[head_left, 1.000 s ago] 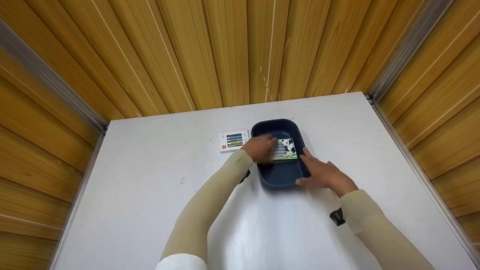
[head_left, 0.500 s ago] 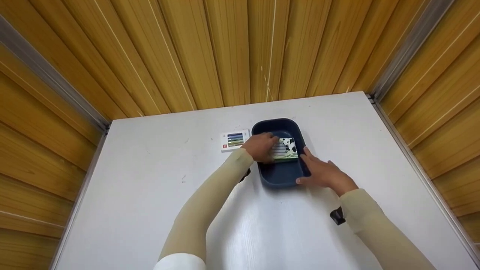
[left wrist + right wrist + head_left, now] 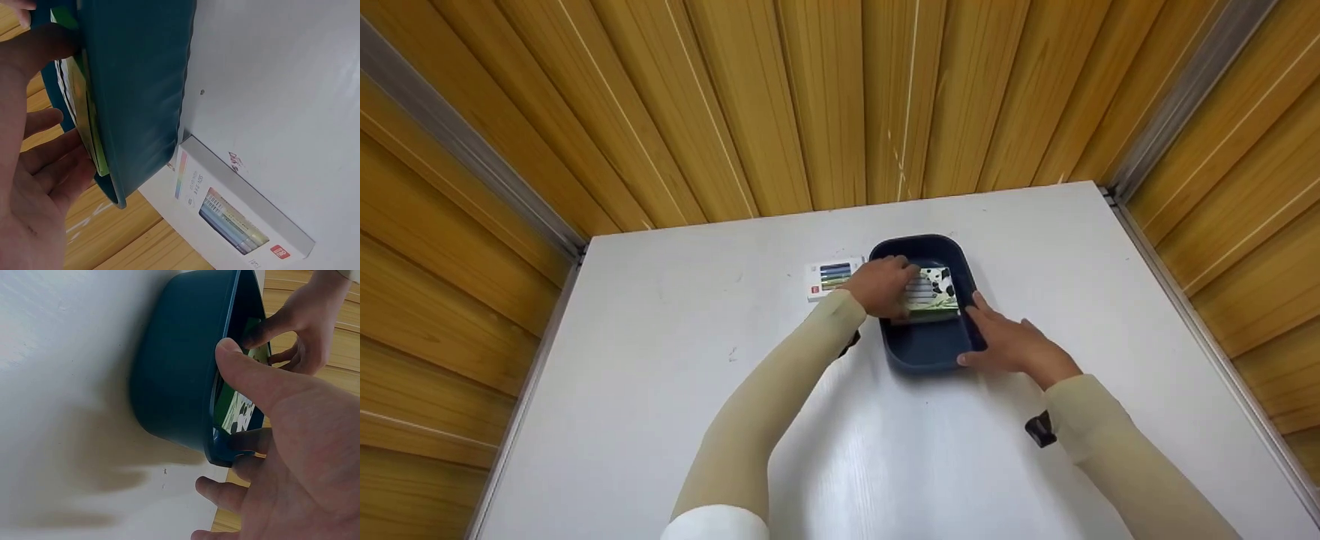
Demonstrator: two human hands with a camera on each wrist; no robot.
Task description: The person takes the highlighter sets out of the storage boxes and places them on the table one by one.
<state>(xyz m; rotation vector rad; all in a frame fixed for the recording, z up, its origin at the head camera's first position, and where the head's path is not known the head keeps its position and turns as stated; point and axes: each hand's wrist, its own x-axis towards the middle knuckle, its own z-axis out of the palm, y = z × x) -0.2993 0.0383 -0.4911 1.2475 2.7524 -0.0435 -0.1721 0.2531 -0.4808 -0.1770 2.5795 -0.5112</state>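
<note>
In the head view, a dark blue plastic bin (image 3: pixel 924 354) stands on the white table. A flat pen box (image 3: pixel 934 289) with a panda and bamboo print is in it, its left part hidden by my left hand (image 3: pixel 879 286). That hand grips the pen box across its width, with the thumb on one long edge and fingertips on the other, as the left wrist view shows. My right hand (image 3: pixel 1011 343) touches the bin's right side with spread, fairly straight fingers. In the right wrist view its thumb rests on the bin's rim (image 3: pixel 228 326).
A white box of pens (image 3: pixel 823 277) with a clear window lies just left of the bin, partly behind the left hand. The white tabletop (image 3: pixel 660 360) meets wood-patterned panels (image 3: pixel 825 105) at the back and sides.
The panda pen box has risen slightly and tilted in my left hand, and more of its near edge shows. My right hand keeps its place on the bin. The head view has shifted a little.
</note>
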